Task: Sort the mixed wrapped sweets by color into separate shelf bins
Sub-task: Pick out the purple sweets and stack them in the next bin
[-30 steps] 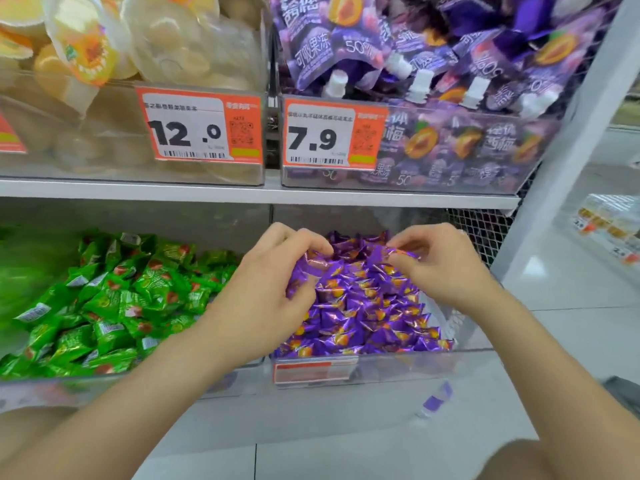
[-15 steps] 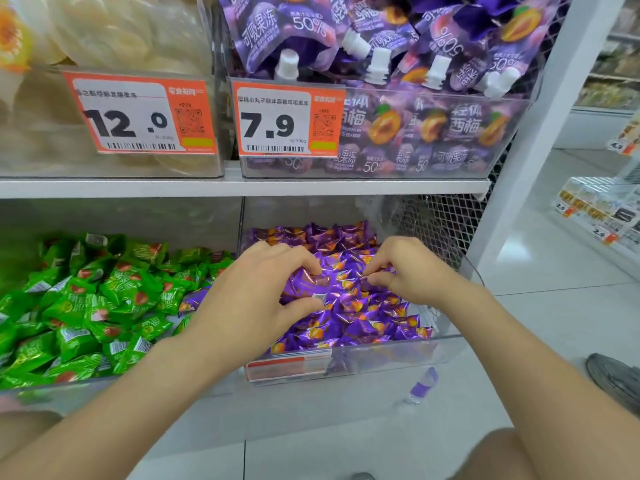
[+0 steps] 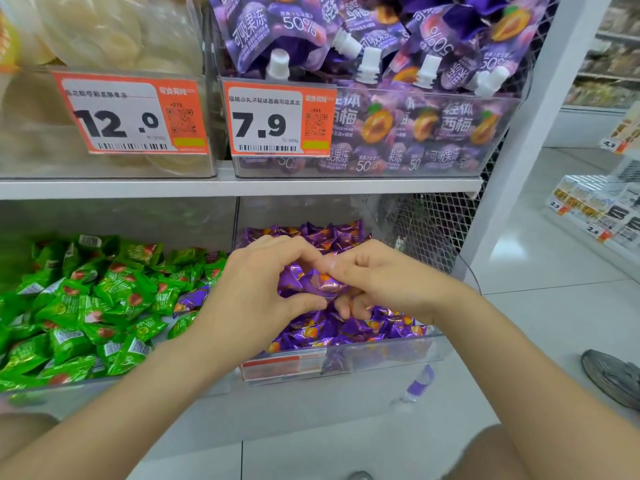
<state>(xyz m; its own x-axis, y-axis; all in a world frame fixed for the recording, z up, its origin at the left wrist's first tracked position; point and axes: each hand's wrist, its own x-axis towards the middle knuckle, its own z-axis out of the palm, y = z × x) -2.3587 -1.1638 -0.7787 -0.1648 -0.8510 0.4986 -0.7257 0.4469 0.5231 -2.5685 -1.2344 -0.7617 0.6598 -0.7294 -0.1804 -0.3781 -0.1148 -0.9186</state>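
I saw a small clump of purple sweets point(image 3: 320, 285) held just above the heap in the purple bin point(image 3: 388, 355), on the lower shelf's right side. My left hand point(image 3: 256, 289) curled round the clump, with its thumb underneath and its fingers arched over the top. My right hand point(image 3: 379, 282) pinched the same clump from the other side, and its fingertips met the left hand's. The green sweets point(image 3: 86, 306) filled the neighbouring bin to the left, and at least 1 stray purple wrapper point(image 3: 191, 299) lay among them near the divider. On the shelf board point(image 3: 242, 185) above stood 2 clear bins with price tags reading 12.0 point(image 3: 130, 114) and 7.9 point(image 3: 277, 121). The right one held purple spouted pouches point(image 3: 381, 46). A purple-labelled bottle point(image 3: 419, 379) lay on the floor below the shelf.
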